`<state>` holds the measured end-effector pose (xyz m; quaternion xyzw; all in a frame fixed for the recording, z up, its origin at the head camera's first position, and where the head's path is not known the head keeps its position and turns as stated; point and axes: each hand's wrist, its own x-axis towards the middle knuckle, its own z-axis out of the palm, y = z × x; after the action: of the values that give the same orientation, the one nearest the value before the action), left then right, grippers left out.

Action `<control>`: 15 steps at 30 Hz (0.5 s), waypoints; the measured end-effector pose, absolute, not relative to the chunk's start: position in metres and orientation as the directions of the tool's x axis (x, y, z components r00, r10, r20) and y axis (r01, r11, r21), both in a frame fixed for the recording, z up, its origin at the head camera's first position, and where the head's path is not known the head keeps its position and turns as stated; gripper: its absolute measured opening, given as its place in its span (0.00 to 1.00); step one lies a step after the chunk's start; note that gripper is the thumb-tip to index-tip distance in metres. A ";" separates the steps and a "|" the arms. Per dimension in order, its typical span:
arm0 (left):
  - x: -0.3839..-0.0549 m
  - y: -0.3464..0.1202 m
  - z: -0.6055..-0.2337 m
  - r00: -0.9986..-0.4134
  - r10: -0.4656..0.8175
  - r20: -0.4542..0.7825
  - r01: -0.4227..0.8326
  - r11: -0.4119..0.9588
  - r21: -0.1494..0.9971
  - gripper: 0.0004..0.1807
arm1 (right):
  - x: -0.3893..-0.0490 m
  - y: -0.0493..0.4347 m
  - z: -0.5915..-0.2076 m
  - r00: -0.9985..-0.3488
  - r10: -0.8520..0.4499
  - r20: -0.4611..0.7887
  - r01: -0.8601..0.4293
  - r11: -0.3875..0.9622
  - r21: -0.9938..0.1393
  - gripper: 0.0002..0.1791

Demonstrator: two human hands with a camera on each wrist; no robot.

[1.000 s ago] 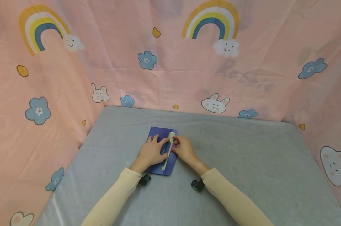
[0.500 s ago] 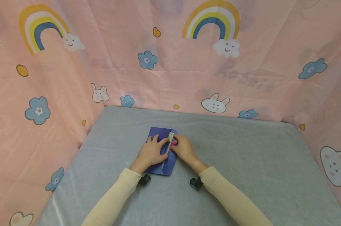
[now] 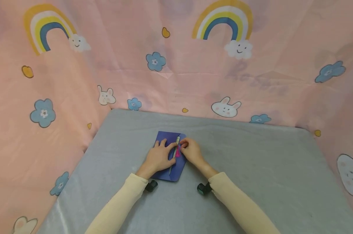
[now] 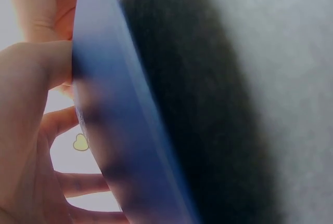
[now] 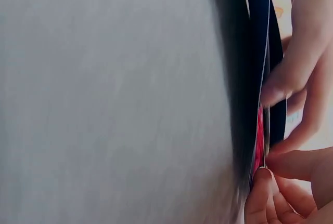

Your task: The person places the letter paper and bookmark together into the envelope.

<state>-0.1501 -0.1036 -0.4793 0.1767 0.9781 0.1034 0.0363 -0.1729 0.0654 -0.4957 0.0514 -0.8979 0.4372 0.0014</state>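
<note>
A blue-purple envelope point(image 3: 165, 175) lies on the table with its flap on the right. My left hand point(image 3: 157, 157) rests on it, fingers spread and rather straight, thumb and index finger at the opening. Between them shows a narrow strip of a pale patterned card point(image 3: 177, 140), the rest of it inside the envelope. A bright pink tassel point(image 3: 177, 152) lies over the flap beside the card. My right hand point(image 3: 191, 152) pinches with thumb and index finger at the card's edge by the tassel. The right wrist view shows these fingertips point(image 5: 264, 174) meeting just below the tassel.
A grey cloth covers the table point(image 3: 252, 169). Behind and at both sides hangs a pink curtain point(image 3: 182, 84) printed with rainbows, rabbits and flowers. A dark wrist camera sits under each cuff.
The card has slid left into the envelope, so its visible strip is thinner. The right fingers have shifted and more of the pink tassel shows. The left hand stays on the envelope.
</note>
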 end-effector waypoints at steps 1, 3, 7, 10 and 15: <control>-0.150 -0.103 -0.479 -0.934 0.355 -0.034 0.340 0.915 0.218 0.35 | -0.174 0.068 -0.496 -0.994 -0.090 0.054 -0.098 0.622 -0.777 0.11; -0.151 -0.102 -0.479 -0.933 0.357 -0.037 0.341 0.914 0.221 0.35 | -0.174 0.072 -0.497 -0.992 -0.102 0.070 -0.120 0.655 -0.746 0.09; -0.151 -0.101 -0.479 -0.935 0.352 -0.042 0.336 0.917 0.215 0.34 | -0.174 0.076 -0.497 -0.982 -0.159 0.098 -0.182 0.703 -0.687 0.09; -0.151 -0.101 -0.479 -0.935 0.352 -0.037 0.337 0.917 0.213 0.34 | -0.172 0.074 -0.496 -0.975 -0.192 0.113 -0.219 0.730 -0.647 0.08; -0.152 -0.102 -0.481 -0.935 0.352 -0.039 0.337 0.919 0.205 0.35 | -0.169 0.068 -0.496 -0.968 -0.215 0.128 -0.248 0.764 -0.596 0.10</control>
<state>-0.1520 -0.1020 -0.4814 0.1759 0.9788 0.0979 0.0374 -0.1693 0.0684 -0.4963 0.1233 -0.9387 0.3208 0.0258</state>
